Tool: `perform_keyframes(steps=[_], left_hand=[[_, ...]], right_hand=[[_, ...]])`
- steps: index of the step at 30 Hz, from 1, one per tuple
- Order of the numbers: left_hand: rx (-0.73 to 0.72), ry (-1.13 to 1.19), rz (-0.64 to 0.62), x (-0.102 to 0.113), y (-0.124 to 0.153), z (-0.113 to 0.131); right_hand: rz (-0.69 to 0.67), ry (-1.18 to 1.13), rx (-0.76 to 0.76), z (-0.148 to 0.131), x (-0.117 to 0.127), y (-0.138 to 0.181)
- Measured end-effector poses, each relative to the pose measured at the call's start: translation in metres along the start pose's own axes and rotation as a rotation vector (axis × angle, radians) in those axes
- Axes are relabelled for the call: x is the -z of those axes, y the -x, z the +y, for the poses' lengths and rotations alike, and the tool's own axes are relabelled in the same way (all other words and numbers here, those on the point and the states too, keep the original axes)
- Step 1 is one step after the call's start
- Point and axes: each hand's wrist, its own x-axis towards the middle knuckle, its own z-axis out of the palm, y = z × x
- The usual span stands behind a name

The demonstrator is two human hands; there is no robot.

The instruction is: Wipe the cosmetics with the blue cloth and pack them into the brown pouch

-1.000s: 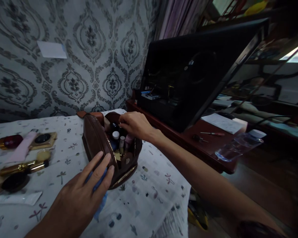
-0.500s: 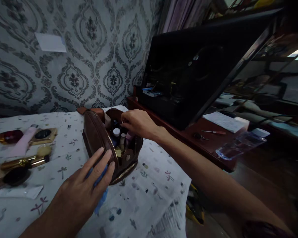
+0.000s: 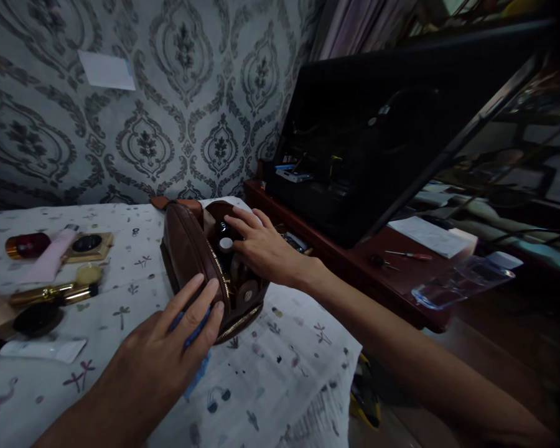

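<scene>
A brown leather pouch stands unzipped on the patterned tablecloth. Small bottles show inside it, one with a white cap. My right hand rests on the pouch's open mouth, fingers spread over the bottles and holding nothing. My left hand lies flat against the pouch's near side, fingers stretched out, covering something blue on the cloth.
Cosmetics lie at the left: a white tube, a gold lipstick, a black compact, a gold case, a red jar. A black monitor and a clear container sit on the wooden desk at the right.
My right hand has gone from a pinch at the bottles to open fingers laid over the pouch's mouth. My left hand has stayed against the pouch. The view shifted slightly.
</scene>
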Motion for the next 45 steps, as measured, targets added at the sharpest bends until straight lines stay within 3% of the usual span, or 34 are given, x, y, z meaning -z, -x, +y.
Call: perform_keyframes(steps=[8,12,15,18,30,45], left_hand=[[-0.002,0.004,-0.040,-0.002,0.004,0.000],[0.001,0.002,-0.023,-0.002,0.003,0.001],[0.048,0.020,0.027,-0.003,0.000,0.003],[0.074,0.021,0.073,-0.003,-0.004,0.005],[0.059,0.001,0.081,-0.003,-0.002,0.003],[0.118,0.085,0.098,-0.013,0.002,0.010]], right_hand=[[-0.019,-0.062,-0.037,-0.002,-0.005,0.000],[0.082,-0.122,-0.042,0.006,-0.005,0.003],[0.170,-0.127,-0.154,0.015,-0.001,0.001],[0.122,-0.070,-0.229,0.019,0.006,-0.003],[-0.161,0.033,-0.136,0.014,0.041,-0.003],[-0.017,0.113,-0.088,0.012,0.026,-0.018]])
